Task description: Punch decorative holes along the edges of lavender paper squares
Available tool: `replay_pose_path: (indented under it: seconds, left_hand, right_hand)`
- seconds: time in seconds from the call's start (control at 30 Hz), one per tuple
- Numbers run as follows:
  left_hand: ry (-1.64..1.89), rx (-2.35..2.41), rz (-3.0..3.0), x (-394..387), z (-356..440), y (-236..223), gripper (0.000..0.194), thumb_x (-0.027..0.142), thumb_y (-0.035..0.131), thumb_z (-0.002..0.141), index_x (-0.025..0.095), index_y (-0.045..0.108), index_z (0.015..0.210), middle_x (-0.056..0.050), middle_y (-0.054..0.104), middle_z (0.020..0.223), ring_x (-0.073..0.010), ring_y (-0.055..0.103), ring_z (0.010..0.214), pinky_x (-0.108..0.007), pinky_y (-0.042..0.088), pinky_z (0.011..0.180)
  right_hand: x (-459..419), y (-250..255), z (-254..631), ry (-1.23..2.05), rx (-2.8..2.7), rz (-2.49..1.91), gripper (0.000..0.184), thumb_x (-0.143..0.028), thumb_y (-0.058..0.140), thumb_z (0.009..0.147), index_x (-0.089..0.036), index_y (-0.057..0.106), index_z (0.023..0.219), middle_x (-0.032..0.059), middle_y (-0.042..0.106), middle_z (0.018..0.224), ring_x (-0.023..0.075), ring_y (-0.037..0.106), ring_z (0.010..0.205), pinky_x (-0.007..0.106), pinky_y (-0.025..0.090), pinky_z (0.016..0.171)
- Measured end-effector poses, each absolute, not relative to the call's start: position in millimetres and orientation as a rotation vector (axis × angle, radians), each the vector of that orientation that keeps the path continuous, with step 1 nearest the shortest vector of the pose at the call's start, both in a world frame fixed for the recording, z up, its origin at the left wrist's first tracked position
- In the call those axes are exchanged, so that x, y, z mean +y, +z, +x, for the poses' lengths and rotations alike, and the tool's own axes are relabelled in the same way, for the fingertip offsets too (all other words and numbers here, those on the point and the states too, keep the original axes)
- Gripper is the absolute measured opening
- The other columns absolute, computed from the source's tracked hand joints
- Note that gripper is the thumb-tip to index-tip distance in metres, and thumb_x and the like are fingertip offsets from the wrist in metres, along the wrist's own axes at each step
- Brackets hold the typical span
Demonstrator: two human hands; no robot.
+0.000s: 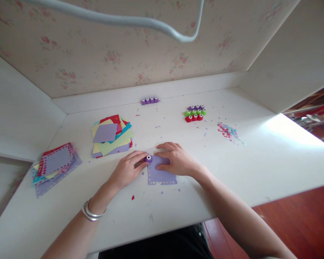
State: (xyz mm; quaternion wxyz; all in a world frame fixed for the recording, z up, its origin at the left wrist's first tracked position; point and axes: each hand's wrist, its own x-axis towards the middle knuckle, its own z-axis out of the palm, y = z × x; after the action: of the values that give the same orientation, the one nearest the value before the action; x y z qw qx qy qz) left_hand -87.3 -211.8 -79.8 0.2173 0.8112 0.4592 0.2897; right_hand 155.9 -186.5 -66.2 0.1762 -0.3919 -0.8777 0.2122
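Observation:
A purple sheet of paper (162, 174) lies on the white desk in front of me, with small holes along its left and bottom edges. My left hand (129, 166) grips a small purple craft punch (148, 158) with a white top and a dark star mark, set at the sheet's upper left corner. Across the sheet's upper right part rests my right hand (175, 158), its fingers spread and lying flat, pointing left. The far edge of the sheet is partly hidden by this hand. Tiny purple paper bits lie around the sheet.
A pile of coloured paper (105, 133) and a stack of hole-edged sheets (58, 160) lie at the left. Purple punches (149, 100) stand by the wall; red, green and purple ones (195, 113) stand farther right. Paper confetti (228, 131) lies at the right. A white tube (151, 22) hangs overhead.

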Motion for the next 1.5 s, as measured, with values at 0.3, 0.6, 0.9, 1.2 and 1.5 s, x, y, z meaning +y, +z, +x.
replay_pose_path:
  seconds: [0.3, 0.6, 0.9, 1.2, 1.5]
  left_hand:
    - [0.764, 1.233, 2.203, -211.0, -91.1, -73.3, 0.029, 0.032, 0.061, 0.09, 0.022, 0.064, 0.117, -0.008, 0.066, 0.115, -0.0193, 0.063, 0.103, -0.032, 0.054, 0.092]
    - [0.732, 1.244, 2.161, -210.7, -91.6, -74.6, 0.026, 0.033, 0.058, 0.091, 0.024, 0.067, 0.114, -0.006, 0.066, 0.115, -0.0191, 0.063, 0.103, -0.032, 0.053, 0.093]
    - [0.737, 1.238, 2.153, -212.9, -89.5, -73.9, 0.024, 0.03, 0.06, 0.091, 0.024, 0.068, 0.112, -0.005, 0.067, 0.111, -0.0172, 0.063, 0.101, -0.028, 0.051, 0.092]
    - [0.733, 1.24, 2.152, -213.7, -87.8, -72.4, 0.022, 0.029, 0.06, 0.091, 0.023, 0.067, 0.111, -0.005, 0.067, 0.11, -0.0168, 0.063, 0.1, -0.028, 0.051, 0.091]
    - [0.741, 1.216, 2.186, -213.1, -86.4, -73.6, 0.022, 0.027, 0.06, 0.091, 0.023, 0.066, 0.112, -0.005, 0.067, 0.11, -0.0163, 0.063, 0.1, -0.027, 0.05, 0.092]
  right_hand:
    - [-185.9, -65.4, 155.2, 0.612, -2.485, -1.113, 0.044, -0.044, 0.073, 0.077, -0.029, 0.067, 0.118, 0.0063, 0.057, 0.133, 0.0275, 0.046, 0.125, 0.045, 0.034, 0.104]
    - [-184.8, -66.5, 158.0, 0.628, -2.511, -1.108, 0.045, -0.042, 0.076, 0.075, -0.03, 0.067, 0.118, 0.006, 0.056, 0.134, 0.0274, 0.046, 0.127, 0.045, 0.033, 0.106]
    - [-184.5, -67.9, 156.8, 0.597, -2.51, -1.108, 0.044, -0.045, 0.073, 0.078, -0.03, 0.067, 0.119, 0.0063, 0.056, 0.133, 0.0276, 0.046, 0.126, 0.045, 0.034, 0.105]
    - [-185.1, -67.7, 156.4, 0.578, -2.509, -1.106, 0.041, -0.045, 0.072, 0.079, -0.03, 0.068, 0.117, 0.0058, 0.058, 0.132, 0.0271, 0.047, 0.125, 0.045, 0.035, 0.105]
    - [-185.2, -65.8, 156.4, 0.58, -2.519, -1.104, 0.041, -0.046, 0.071, 0.079, -0.031, 0.068, 0.117, 0.0056, 0.058, 0.132, 0.0275, 0.046, 0.126, 0.045, 0.035, 0.104]
